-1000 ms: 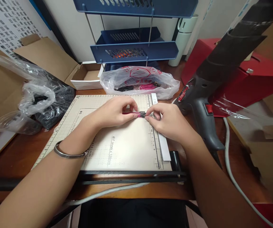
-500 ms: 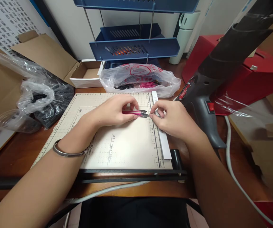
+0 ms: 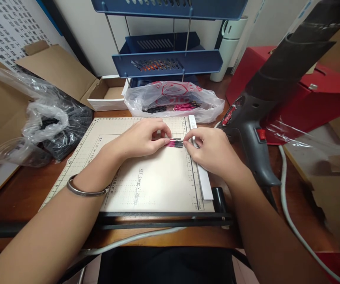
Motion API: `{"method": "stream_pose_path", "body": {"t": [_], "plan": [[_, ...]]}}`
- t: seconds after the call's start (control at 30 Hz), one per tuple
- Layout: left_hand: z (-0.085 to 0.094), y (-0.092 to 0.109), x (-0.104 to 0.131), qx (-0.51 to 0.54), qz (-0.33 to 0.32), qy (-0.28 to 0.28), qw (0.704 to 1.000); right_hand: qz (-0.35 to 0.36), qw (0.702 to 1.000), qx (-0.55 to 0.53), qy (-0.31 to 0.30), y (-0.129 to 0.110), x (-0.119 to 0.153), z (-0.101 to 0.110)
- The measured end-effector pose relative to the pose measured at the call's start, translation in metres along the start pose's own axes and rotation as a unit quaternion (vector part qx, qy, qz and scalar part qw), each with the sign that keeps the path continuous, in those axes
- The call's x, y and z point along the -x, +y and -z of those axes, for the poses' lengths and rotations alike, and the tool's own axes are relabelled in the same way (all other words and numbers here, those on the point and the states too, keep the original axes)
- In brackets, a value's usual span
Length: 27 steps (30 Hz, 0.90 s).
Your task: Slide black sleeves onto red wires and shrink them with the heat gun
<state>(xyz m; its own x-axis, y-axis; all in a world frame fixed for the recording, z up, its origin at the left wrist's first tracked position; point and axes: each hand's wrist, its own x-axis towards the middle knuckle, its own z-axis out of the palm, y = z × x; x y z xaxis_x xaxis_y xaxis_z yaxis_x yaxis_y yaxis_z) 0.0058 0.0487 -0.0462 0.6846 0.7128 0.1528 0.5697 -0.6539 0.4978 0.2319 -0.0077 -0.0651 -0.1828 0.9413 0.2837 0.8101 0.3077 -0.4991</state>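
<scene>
My left hand [image 3: 144,137] is closed around a small bundle of pink wires [image 3: 175,143] with black sleeve-like ends, pinched between thumb and fingers. The black ends point right, lying low over the cream-coloured paper trimmer [image 3: 161,177]. My right hand [image 3: 210,149] is in a pinch at the tips of those ends, its thumb and forefinger pressed together. Whatever lies between these fingertips is too small to make out. Beneath the right hand runs the trimmer's white edge strip [image 3: 204,183].
Behind the trimmer sits a clear plastic bag [image 3: 214,105] with pink and black wires. A grey heat gun [image 3: 251,134] stands at right before a red box [image 3: 303,102]. At left are a bag of black pieces [image 3: 66,132] and an open carton [image 3: 106,103]. A blue rack [image 3: 167,63] rises behind.
My left thumb and fingers now cover more of the bundle, so less pink shows. The right fingertips have shifted slightly left, against the black ends.
</scene>
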Motion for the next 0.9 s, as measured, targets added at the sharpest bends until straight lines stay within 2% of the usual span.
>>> {"method": "stream_pose_path", "body": {"t": [0.4,0.9], "plan": [[0.0016,0.0014,0.0013,0.003,0.006,-0.025,1.000,-0.003,1.000,-0.013,0.004,0.0026,-0.0005,-0.0017],[0.0018,0.0022,0.0010,0.011,0.005,-0.023,1.000,-0.030,0.999,-0.040,0.006,-0.0020,0.0001,0.0004]]}}
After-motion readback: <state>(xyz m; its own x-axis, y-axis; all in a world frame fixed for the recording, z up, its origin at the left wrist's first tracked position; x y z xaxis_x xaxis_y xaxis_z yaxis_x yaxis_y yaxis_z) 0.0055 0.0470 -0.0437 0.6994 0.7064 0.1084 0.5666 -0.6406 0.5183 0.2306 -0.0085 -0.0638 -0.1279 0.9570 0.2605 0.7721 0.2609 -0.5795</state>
